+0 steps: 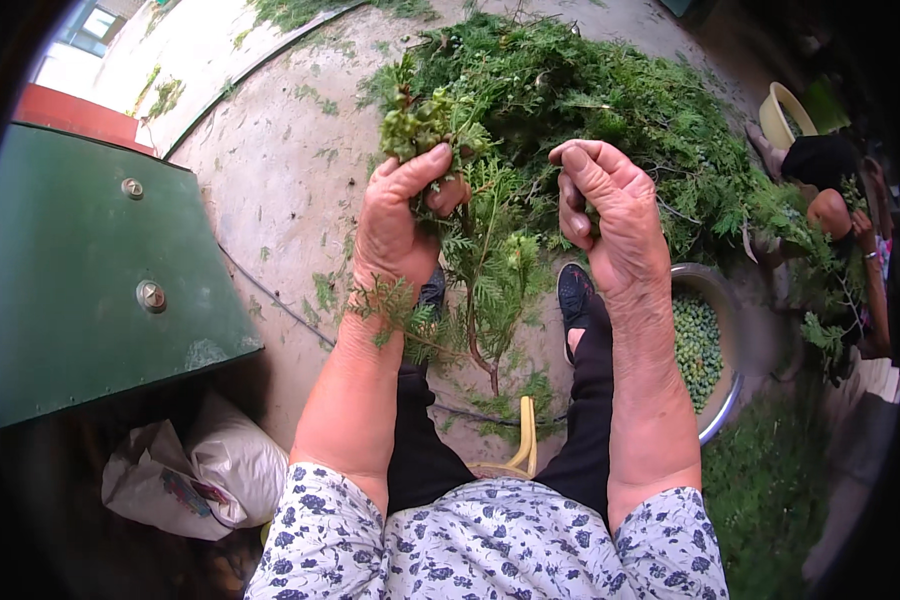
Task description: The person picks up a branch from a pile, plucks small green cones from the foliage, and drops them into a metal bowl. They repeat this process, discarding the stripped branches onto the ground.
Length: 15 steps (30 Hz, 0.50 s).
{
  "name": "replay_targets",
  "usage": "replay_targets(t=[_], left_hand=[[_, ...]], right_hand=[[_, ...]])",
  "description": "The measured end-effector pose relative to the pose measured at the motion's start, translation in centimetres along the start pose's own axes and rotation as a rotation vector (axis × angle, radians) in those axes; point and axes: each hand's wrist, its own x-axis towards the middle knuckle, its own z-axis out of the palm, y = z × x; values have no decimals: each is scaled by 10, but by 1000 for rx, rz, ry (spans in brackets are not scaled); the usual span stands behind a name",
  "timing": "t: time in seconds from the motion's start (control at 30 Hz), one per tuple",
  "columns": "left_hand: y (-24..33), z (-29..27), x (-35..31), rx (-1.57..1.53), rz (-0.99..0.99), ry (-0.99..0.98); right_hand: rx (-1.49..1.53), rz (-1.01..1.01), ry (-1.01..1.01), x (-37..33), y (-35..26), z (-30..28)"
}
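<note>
My left hand [395, 225] is closed around a leafy conifer branch [485, 265], whose brown stem hangs down between my knees. Pale green cones [420, 120] cluster at the end above my thumb. To the right, my right hand [615, 205] is raised beside the branch, apart from it, thumb and fingers curled together. Whatever may be inside those fingers is hidden. A metal basin [732, 395] stands by my right forearm, holding many small green cones [697, 345].
A large pile of cut conifer branches [570, 110] lies ahead. At left are a green metal box [80, 270], a white sack [235, 455] and a cable [275, 300]. At far right, another person's hand [863, 230] holds a sprig near a yellow basin [772, 118].
</note>
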Motion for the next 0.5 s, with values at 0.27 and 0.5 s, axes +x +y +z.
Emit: replay_targets(t=[0.27,0.5], left_hand=[[-3,5,2,-66,-52,22],[-7,5,-4,-4,-105,-8]], right_hand=[[-10,21,-30,0,4,0],[-4,30,17,-3,2,3]])
